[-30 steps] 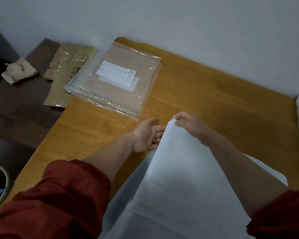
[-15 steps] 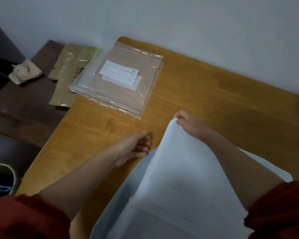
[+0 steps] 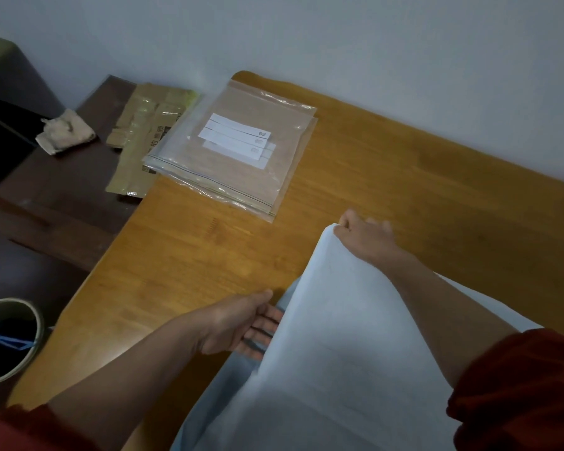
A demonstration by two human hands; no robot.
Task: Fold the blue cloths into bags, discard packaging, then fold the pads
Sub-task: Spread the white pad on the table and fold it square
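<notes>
**Cloth lifted for a fold**

The left hand (image 3: pixel 241 323) lies flat, fingers straight, under the left edge of the blue cloth (image 3: pixel 339 353) — probably steadying the crease. At the cloth's far corner the right hand (image 3: pixel 362 236) pinches it up. Beyond the cloth lie the clear bags (image 3: pixel 235 157) — its destination.

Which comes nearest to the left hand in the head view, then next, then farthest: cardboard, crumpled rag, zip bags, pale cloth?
1. The pale cloth, touching the left hand at its fingertips.
2. The zip bags, ahead on the table's far left corner.
3. The cardboard, left of the bags on the dark side table.
4. The crumpled rag, farthest left on that dark table.
</notes>
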